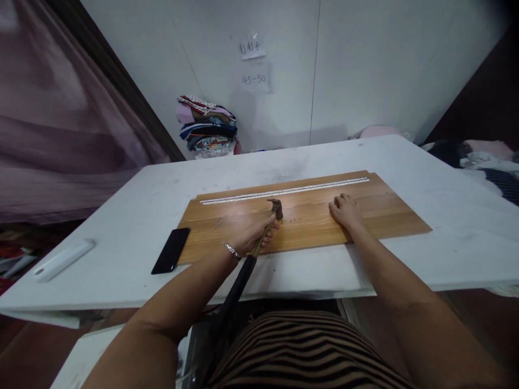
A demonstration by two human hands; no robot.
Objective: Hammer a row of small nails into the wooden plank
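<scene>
My left hand [261, 232] is wrapped round the hammer [243, 274] high on its handle, close to the metal head. The claw head is just above the wooden board [316, 210]; whether it touches the wood I cannot tell. My right hand [345, 209] rests on the board to the right, its fingers loosely bent and apart, with nothing visible in them. A row of small dark dots [292, 220], nail heads or holes, lies right of the hammer head. Several loose nails [218, 222] lie on the board's left part.
Two pale strips [284, 191] run along the board's far side. A black phone [171, 251] overlaps the board's left edge. A white long-handled object [64, 260] lies on the white table [121, 216]. Folded cloths [208, 127] are stacked by the wall.
</scene>
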